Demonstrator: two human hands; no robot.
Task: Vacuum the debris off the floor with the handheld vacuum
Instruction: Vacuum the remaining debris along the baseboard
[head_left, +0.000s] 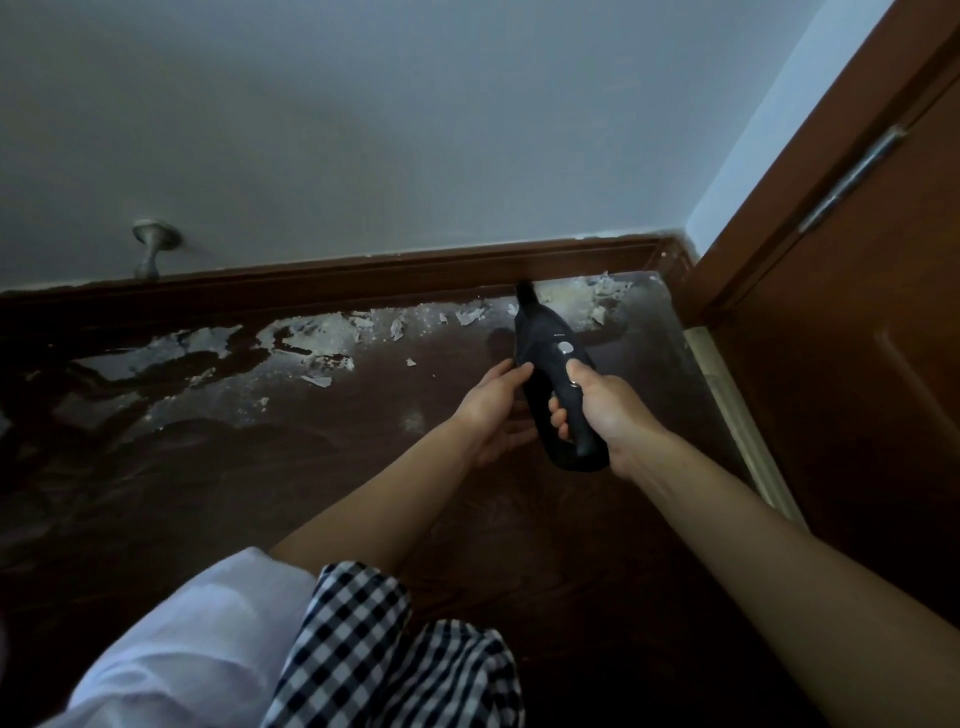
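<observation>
Metal doorstop (155, 248) on grey wall (415, 130), brown baseboard (363, 273) below, wooden door (857, 312) at right.

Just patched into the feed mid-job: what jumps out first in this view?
The black handheld vacuum at centre, gripped by the right hand and steadied by the left hand, nozzle aimed at the baseboard. Pale flaky debris litters the dark floor along that baseboard, left of the nozzle and into the corner.

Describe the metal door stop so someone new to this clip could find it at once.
Follow the brown baseboard left along the grey wall, away from the door. Just above it, a small silver door stop juts out. It is the only metal fitting on that wall, well left of the handheld vacuum.
</observation>
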